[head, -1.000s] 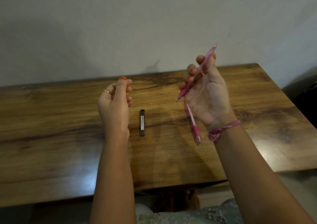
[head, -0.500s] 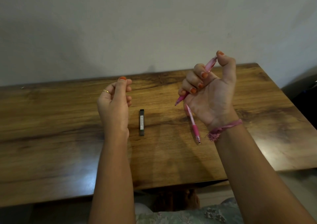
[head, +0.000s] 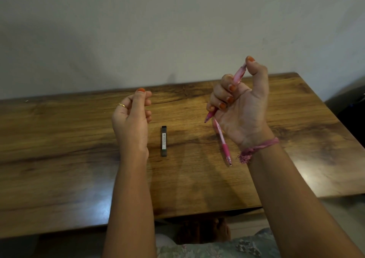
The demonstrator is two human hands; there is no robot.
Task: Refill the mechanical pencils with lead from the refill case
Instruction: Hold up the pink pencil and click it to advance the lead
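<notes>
Pencil (head: 238, 75), slim pink plastic, clenched in right hand (head: 240, 107); left hand (head: 132, 115) grip curled, seemingly empty.

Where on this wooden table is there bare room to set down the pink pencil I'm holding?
Bare wood lies left of the black refill case and right of the pink pencil lying on the wooden table. Between them is a narrower bare strip.

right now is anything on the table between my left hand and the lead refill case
Nothing visible. The left hand hovers just left of the refill case, with only bare table between them. The spare pencil lies on the case's far side.
</notes>
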